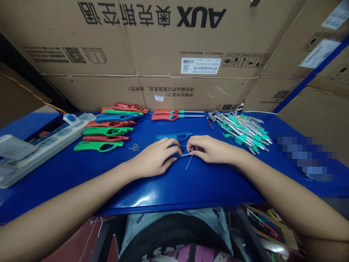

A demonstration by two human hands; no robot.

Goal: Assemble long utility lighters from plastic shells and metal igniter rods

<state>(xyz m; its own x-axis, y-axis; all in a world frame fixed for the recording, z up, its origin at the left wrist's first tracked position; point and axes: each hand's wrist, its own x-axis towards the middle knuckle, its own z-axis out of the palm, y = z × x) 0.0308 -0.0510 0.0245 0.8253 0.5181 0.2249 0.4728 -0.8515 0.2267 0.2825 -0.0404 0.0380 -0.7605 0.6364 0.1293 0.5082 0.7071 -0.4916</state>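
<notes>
Close together at the middle of the table, both my hands work over a blue lighter handle shell [183, 149], mostly hidden by the fingers. My left hand [156, 156] has its fingers curled round the shell's left side, thumb low at the near edge. My right hand [207, 148] pinches at the right end, where a thin metal rod [189, 162] slants down toward me from its fingertips. Just behind lies another blue handle shell [176, 137], partly covered by my left fingers. A few small screws [134, 147] are scattered left of my left hand.
Red, green and blue handle shells [107, 130] are lined up at left beside a white power strip [62, 136]. Two red long-neck lighters [165, 117] lie at the back, near a small screwdriver [210, 124]. Metal tubes with teal parts [244, 133] are heaped at right. Cardboard [152, 91] walls the back.
</notes>
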